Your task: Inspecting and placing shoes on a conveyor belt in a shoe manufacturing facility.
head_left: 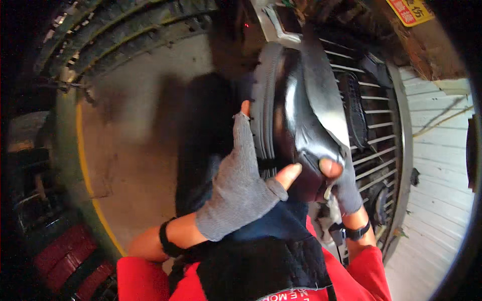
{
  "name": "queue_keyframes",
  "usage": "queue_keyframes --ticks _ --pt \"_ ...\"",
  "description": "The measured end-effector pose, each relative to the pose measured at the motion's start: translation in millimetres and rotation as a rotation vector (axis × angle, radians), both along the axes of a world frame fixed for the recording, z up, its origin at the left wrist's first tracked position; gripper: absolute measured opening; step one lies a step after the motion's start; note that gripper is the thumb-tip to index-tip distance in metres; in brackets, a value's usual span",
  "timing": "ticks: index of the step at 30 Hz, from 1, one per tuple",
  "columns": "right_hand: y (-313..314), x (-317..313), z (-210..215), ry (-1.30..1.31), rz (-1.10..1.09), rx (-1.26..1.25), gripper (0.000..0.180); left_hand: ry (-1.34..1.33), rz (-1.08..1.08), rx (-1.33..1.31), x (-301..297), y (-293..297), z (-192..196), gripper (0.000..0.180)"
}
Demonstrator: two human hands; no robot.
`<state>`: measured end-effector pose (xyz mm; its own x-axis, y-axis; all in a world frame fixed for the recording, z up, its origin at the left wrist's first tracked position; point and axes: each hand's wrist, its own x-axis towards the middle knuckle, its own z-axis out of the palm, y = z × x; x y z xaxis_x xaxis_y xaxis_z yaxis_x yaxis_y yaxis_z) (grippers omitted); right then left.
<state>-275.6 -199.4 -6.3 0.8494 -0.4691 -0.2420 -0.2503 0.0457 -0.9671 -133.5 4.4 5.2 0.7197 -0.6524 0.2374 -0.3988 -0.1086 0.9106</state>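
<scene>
Between my hands is a shiny black shoe (293,108), tilted up lengthwise with its thick ribbed rubber sole (265,95) facing left. My left hand (240,185), in a grey fingerless glove, presses along the sole side. Its thumb lies over the near end of the upper. My right hand (347,185), gloved the same way, grips the near right side, its thumb on the upper by the opening; its other fingers are hidden behind the shoe. At the far end, the shoe comes up close to a metal machine part (281,22); whether they touch I cannot tell.
A slatted metal rack (376,150) on the right holds dark shoe-like pieces (357,108). Above it hangs a brown beam (432,47) with a yellow and red sign (411,11). Dark racks (120,32) stand far left; dark red items (65,253) lie lower left.
</scene>
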Motion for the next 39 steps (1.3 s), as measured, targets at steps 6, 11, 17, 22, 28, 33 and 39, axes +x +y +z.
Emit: queue_keyframes --ticks 6,11,17,22,28,33,39 --pt "39 -7 -23 -0.155 0.073 -0.198 0.125 0.293 -0.269 0.028 69 -8 31 0.098" --pt "21 36 -58 -0.149 0.204 0.187 0.081 -0.451 -0.490 -0.077 96 16 19 0.057" --pt "10 111 -42 -0.081 0.132 0.078 0.063 -0.411 -0.640 0.207 98 59 -63 0.036" --pt "-13 145 -15 -0.047 0.159 -0.194 0.053 0.226 0.002 0.005 116 15 -19 0.057" --pt "-11 154 -33 -0.177 0.207 -0.304 0.033 -0.015 -0.198 0.319 144 -14 -48 0.084" --pt "-3 111 27 -0.129 0.294 -0.285 0.042 -0.085 -0.182 0.364 102 20 -5 0.070" --pt "-10 102 5 -0.166 0.591 -0.038 0.044 -0.061 -0.475 0.259 117 37 -4 0.049"
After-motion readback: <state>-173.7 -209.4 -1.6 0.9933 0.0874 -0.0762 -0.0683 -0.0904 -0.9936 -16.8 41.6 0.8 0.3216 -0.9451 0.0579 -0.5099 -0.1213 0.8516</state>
